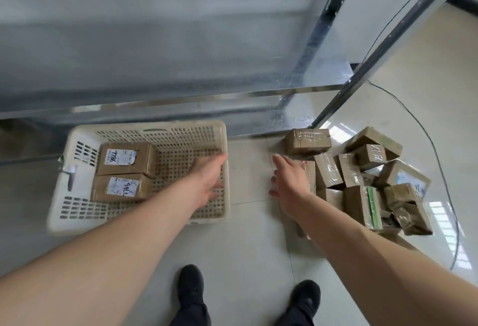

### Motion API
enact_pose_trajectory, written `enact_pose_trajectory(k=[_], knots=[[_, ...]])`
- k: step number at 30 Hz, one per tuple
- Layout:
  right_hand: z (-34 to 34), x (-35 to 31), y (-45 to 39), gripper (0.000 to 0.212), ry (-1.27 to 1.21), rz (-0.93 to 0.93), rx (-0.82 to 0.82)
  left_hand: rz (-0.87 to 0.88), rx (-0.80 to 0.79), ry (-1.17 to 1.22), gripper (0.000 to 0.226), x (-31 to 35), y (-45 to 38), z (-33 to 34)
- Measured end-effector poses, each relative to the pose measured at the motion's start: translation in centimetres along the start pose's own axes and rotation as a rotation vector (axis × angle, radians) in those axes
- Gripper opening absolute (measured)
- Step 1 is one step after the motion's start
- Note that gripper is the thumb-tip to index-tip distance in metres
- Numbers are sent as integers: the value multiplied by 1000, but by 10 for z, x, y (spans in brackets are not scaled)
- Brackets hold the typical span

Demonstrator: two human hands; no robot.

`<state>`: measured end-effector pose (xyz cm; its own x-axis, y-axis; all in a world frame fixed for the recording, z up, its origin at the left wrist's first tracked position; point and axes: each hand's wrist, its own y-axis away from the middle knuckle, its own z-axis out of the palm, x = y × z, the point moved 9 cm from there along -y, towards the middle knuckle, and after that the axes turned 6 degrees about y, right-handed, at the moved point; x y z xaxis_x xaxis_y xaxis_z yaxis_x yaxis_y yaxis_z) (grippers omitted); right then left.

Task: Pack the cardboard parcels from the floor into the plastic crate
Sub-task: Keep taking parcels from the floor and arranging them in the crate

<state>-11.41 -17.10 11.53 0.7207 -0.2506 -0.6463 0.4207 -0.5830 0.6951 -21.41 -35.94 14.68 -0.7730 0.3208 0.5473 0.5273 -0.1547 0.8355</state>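
Observation:
A cream perforated plastic crate (77,211) stands on the floor at left. Two labelled cardboard parcels lie in its left half, one at the back (124,158) and one at the front (121,188). My left hand (209,179) hovers over the crate's right side, fingers spread, holding nothing. A heap of several taped cardboard parcels (362,178) lies on the floor at right. My right hand (289,179) is open at the heap's left edge, over a parcel (309,173) that it partly hides.
A metal shelving rack (181,54) runs behind the crate, its upright post (362,72) slanting down beside the heap. A thin black cable (426,134) curves around the parcels on the tiled floor. My two black shoes (190,287) stand at the bottom.

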Motion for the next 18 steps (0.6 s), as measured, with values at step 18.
enact_pose_trajectory(k=[18], knots=[[-310, 61, -58, 24, -45, 95, 88, -61, -92, -64, 57, -37, 47, 296]])
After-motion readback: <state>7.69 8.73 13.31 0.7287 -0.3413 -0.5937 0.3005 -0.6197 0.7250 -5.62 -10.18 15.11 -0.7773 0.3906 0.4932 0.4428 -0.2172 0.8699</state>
